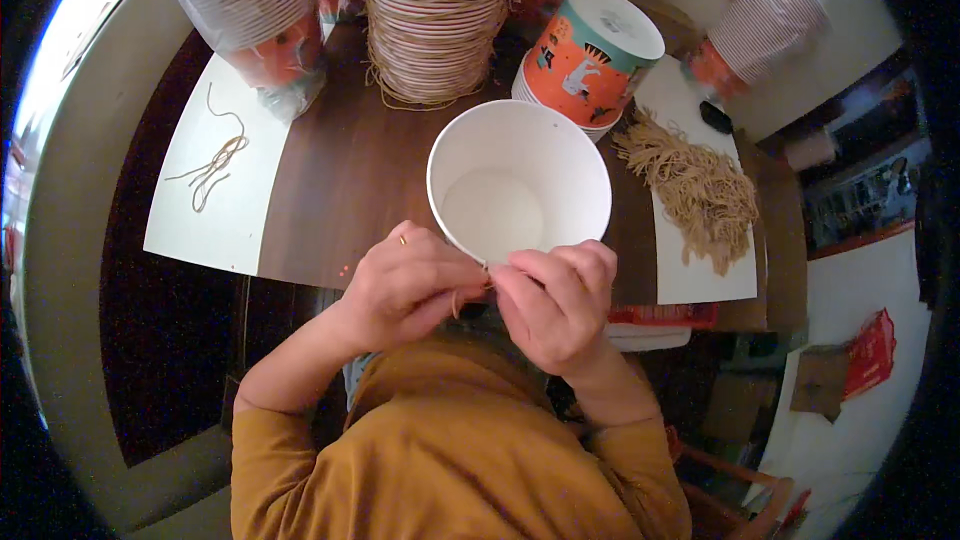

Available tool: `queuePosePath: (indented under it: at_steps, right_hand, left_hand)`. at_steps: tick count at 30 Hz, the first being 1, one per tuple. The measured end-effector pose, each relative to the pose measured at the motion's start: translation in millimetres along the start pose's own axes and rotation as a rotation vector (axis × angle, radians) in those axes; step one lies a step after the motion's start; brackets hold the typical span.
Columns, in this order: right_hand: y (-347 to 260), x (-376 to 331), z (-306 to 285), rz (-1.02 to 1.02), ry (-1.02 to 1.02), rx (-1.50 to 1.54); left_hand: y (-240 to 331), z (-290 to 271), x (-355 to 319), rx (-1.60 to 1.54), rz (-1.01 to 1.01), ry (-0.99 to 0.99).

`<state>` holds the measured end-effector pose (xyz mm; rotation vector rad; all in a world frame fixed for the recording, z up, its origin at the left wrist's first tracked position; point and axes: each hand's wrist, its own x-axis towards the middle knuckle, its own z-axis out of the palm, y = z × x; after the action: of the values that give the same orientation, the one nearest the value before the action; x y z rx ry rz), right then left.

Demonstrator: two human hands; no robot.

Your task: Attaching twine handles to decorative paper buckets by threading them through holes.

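A white-walled paper bucket [523, 145] stands tilted at the near side of the table, its open mouth facing me. At its near rim, both hands come together. My left hand [408, 282] is closed, its fingers pinching a thin tan cord [457, 302] that hangs in a short loop below the rim. Fingertips of my right hand [557, 302] are pinched together beside the left ones, on the cord against the rim. Its other fingers curl close to the bucket's edge. The exact spot where the cord meets the rim is mostly hidden by my fingers.
A tall stack of buckets [440, 30] with cord loops rises at the back. Beside it stand upside-down orange-and-green buckets [590, 65] and plastic-wrapped stacks [245, 0]. A heap of tan cords [700, 190] lies right; a few loose cords [212, 165] lie on a white sheet [185, 210] left.
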<state>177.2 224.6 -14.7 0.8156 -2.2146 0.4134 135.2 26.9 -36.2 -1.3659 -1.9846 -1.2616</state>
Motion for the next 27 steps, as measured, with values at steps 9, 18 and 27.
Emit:
queuePosePath:
  at_steps: [9,18,27]
  right_hand:
    - [-27,-27,20,0.325,0.063,0.378]
    - [-21,-21,43,0.344,0.106,0.163]
    - [-26,2,46,0.723,-0.027,0.989]
  left_hand:
    - [25,13,-11,-0.334,-0.561,0.144]
    - [23,32,-18,-1.023,-0.959,0.509]
    - [26,20,-13,-1.346,-1.055,0.731]
